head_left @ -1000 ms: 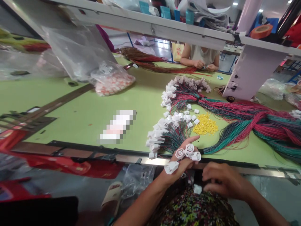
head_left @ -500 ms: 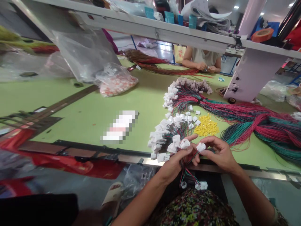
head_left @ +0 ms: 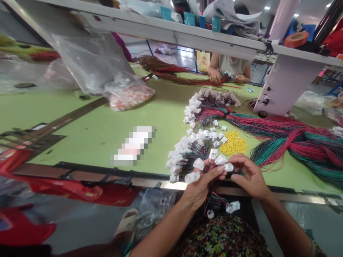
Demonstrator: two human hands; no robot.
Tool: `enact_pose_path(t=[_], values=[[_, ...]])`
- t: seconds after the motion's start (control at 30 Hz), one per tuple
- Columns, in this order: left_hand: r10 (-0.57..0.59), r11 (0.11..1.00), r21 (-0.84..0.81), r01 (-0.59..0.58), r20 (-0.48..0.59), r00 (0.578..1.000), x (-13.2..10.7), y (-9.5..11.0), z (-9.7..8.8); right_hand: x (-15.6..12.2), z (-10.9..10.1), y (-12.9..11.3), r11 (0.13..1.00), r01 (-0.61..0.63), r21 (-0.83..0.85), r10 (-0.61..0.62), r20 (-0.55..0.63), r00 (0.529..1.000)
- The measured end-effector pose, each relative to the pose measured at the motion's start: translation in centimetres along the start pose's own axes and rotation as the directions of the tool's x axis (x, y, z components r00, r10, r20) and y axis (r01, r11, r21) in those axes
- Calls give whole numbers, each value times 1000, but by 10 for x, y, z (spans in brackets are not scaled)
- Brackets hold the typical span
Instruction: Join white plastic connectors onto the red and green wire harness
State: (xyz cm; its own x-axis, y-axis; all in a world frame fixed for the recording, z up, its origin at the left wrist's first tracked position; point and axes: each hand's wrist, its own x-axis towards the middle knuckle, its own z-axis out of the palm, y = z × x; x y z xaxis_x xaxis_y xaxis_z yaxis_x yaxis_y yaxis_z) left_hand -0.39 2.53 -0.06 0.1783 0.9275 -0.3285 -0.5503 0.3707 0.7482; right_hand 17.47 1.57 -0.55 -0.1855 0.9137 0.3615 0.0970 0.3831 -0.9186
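A bunch of small white plastic plugs (head_left: 206, 165) is held low in the middle of the frame, over the edge of a smooth green table (head_left: 80, 110). The plugs are hard and boxy, and thin, shiny red, green and dark wires (head_left: 211, 198) are joined to them. The left hand (head_left: 199, 189) is curled shut around the bunch, and the plugs stick out above its fingers (head_left: 217, 170). The right hand (head_left: 250, 177) is just beside it, with its fingertips (head_left: 235, 159) bent in and pinching one plug (head_left: 228, 167). The plugs point in many ways. The wires hang down toward the bottom of the frame, and two loose plugs (head_left: 232, 206) dangle from them. A heap of tiny yellow pieces (head_left: 234, 142) lies on the table above the hands.
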Motion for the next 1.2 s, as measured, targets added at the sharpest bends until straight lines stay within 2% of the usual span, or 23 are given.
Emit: enact_pose_path(t=[0.07, 0.13, 0.23, 0.33, 0.37, 0.43, 0.5, 0.53, 0.63, 0.73, 0.8, 0.9, 1.03, 1.2], values=[[32, 999, 28, -33, 17, 999, -1, -1, 1, 0, 2, 0, 1000, -7, -29, 6, -50, 999], [69, 992, 98, -78, 95, 993, -2, 0, 1, 2, 1, -2, 995, 26, -92, -31, -51, 998], [44, 978, 188, -86, 220, 975, -1, 5, -1, 6, -6, -8, 980, 123, -159, -115, 58, 992], [-2, 966, 248, -67, 270, 963, 1, 10, -2, 9, -15, -12, 965, 181, -191, -151, 160, 975], [-3, 963, 262, -70, 267, 964, 2, 10, -3, 9, -19, -13, 965, 168, -200, -139, 152, 979], [20, 963, 256, -81, 232, 973, 4, 11, -3, 8, -26, -10, 968, 101, -229, -89, 63, 994], [59, 976, 196, -92, 168, 984, 5, 10, -3, 5, -33, -4, 950, 27, -311, -40, -35, 999], [76, 984, 151, -97, 139, 987, 6, 10, -3, 2, -38, 0, 926, 0, -376, -20, -48, 999], [123, 992, 19, -125, 87, 989, 8, 10, -5, -6, -48, 12, 818, -22, -575, 51, 35, 998], [151, 988, -3, -152, 89, 984, 7, 9, -6, -9, -54, 21, 755, -25, -655, 118, 98, 988], [144, 989, 24, -146, 82, 986, 5, 7, -6, -4, -54, 24, 732, -61, -679, 158, 82, 984], [128, 990, 50, -130, 43, 991, 1, 2, -3, 9, -51, 28, 645, -144, -751, 212, -6, 977], [101, 989, 104, -106, 55, 993, -2, -2, -2, 25, -44, 36, 549, -199, -811, 243, -73, 967], [76, 996, 52, -76, -4, 997, -2, -5, -3, 30, -36, 41, 465, -235, -853, 285, -107, 953]])
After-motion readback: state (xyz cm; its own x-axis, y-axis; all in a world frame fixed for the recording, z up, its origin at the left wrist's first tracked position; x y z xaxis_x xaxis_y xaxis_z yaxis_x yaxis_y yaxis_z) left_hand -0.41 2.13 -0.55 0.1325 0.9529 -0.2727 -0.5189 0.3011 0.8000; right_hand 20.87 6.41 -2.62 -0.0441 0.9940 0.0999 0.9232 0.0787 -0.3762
